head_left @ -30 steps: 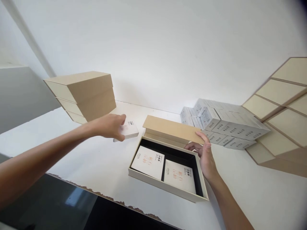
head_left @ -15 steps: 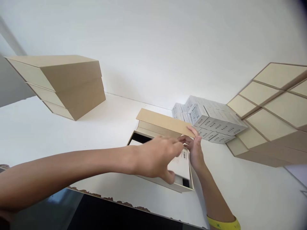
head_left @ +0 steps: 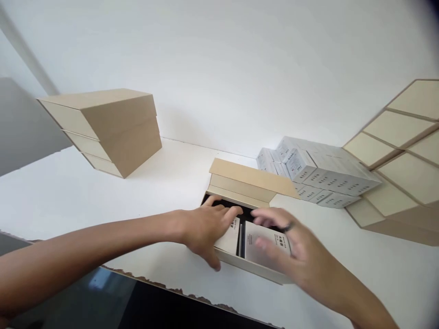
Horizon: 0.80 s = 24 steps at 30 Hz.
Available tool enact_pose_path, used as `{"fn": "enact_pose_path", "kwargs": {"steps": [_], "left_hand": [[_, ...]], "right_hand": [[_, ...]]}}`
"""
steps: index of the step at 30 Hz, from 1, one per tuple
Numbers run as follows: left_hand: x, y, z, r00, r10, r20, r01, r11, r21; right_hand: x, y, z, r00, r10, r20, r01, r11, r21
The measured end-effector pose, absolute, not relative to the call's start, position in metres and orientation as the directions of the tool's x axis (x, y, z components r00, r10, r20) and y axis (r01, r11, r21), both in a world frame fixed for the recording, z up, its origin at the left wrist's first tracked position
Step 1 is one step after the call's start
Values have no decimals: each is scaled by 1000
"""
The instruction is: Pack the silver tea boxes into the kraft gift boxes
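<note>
A beige gift box [head_left: 247, 269] with a dark lining lies in front of me, its flap lid [head_left: 250, 176] raised at the back. Two small white printed boxes sit inside it, side by side: a left one [head_left: 229, 240] and a right one [head_left: 252, 242]. My left hand [head_left: 209, 228] rests over the left white box with its fingers spread and its thumb at the front wall. Above the right white box is my right hand [head_left: 291, 246], fingers apart and slightly blurred, with a dark ring on one finger. It partly hides that box.
Stacked white printed boxes [head_left: 315, 171] stand behind, to the right. Closed beige boxes are piled at the far right [head_left: 401, 160] and at the left [head_left: 120, 132]. A white wall rises behind the white table [head_left: 154, 183], whose chipped front edge is near me.
My left hand has moved left onto the left white box. My right hand has let go of the flap and come over the right white box. The view has shifted slightly.
</note>
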<state>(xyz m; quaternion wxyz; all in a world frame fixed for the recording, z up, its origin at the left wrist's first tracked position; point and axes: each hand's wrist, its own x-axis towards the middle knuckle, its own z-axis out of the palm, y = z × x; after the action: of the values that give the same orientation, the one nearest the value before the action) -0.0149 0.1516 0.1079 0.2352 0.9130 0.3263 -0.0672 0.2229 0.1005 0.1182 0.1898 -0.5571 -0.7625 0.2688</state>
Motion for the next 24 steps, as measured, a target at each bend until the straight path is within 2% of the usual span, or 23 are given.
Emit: {"fn": "enact_pose_path", "kwargs": {"steps": [1,3,5,9,12,17,21,24], "left_hand": [[-12,151,106,775,568,-278,632,-685,363],[-5,150,106,740,600,-305,672,-681,291],[0,149,109,712,608,-351,695,-683,226],[3,148,113,706,602,-374,697,-683,219],[1,150,114,687,607,-399,716,-659,230],[-1,158,126,665,519,-537,709,-665,236],[7,165,136,614,460,-642,693,-703,159],[19,168,137,620,415,-665,630,-769,107]], "right_hand": [[217,101,122,-407,895,-184,789,242,-565],[208,108,126,-465,757,-459,860,263,-437],[204,117,128,-436,687,-581,897,282,-340],[204,126,129,-433,670,-604,901,349,-259],[206,124,130,-446,686,-574,894,367,-256],[203,121,131,-462,700,-545,886,385,-256],[197,123,131,-481,692,-538,870,454,-195],[192,125,131,-494,667,-559,846,517,-131]]}}
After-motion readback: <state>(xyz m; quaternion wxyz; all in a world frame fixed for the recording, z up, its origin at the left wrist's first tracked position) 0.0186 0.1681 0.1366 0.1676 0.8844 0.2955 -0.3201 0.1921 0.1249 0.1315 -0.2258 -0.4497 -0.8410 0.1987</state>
